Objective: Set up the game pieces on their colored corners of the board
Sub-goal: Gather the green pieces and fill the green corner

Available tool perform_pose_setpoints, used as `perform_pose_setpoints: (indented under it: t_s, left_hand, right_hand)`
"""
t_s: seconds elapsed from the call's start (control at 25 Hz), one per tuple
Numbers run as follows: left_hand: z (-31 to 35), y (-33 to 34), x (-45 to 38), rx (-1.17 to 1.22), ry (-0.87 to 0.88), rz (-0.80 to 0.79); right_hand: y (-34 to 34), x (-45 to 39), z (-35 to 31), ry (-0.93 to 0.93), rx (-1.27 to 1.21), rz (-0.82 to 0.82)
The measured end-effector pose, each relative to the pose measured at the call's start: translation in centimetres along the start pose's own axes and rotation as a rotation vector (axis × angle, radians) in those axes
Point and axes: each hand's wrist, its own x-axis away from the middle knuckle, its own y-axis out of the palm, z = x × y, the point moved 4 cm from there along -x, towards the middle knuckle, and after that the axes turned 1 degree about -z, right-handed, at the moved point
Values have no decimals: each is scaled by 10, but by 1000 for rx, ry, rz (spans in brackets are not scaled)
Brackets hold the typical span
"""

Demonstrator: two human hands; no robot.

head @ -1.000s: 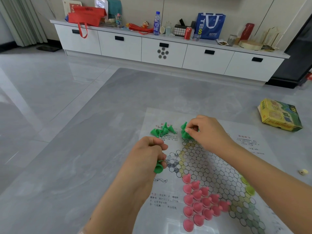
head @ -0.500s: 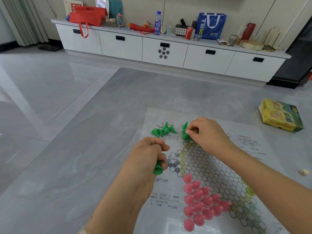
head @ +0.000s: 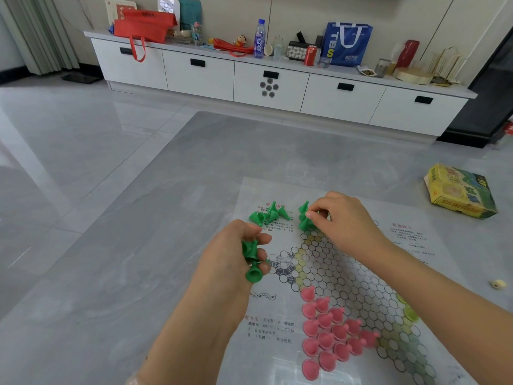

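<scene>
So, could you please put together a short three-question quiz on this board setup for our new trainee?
1. True or false: the pink pieces lie loose beside the board.
2. What does the left hand hold?
A. green pieces
B. a die
C. the yellow box
3. Fill in: the right hand works at the board's ___ corner, by the standing green pieces.

Key: 1 false; 2 A, spare green pieces; 3 far.

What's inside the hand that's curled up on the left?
The left hand holds green game pieces; one pokes out below the fingers. How many more sit in the palm is hidden.
</scene>
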Motion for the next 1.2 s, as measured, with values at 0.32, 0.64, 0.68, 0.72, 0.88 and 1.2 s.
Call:
perform_pose_setpoints:
  t_s: [0.32, 0.64, 0.68, 0.72, 0.88, 1.2]
  left_hand:
    - [5, -21, -3, 586, -112, 76]
    - [3, -21, -1, 528, -137, 66]
    - [2, -20, 0, 513, -141, 53]
    - [2, -19, 0, 501, -140, 44]
    - [0, -14, 1, 451, -114, 74]
    - [-6, -5, -6, 369, -100, 35]
  right_hand:
    - [17, 28, -70, -406, -6, -381]
    - [-1, 21, -56, -198, -155, -280]
    - [-10, 19, -46, -107, -232, -228]
    - [-19, 16, -34, -15, -311, -171]
    - [-37, 13, 15, 257, -565, -32]
    - [-32, 13, 43, 243, -275, -52]
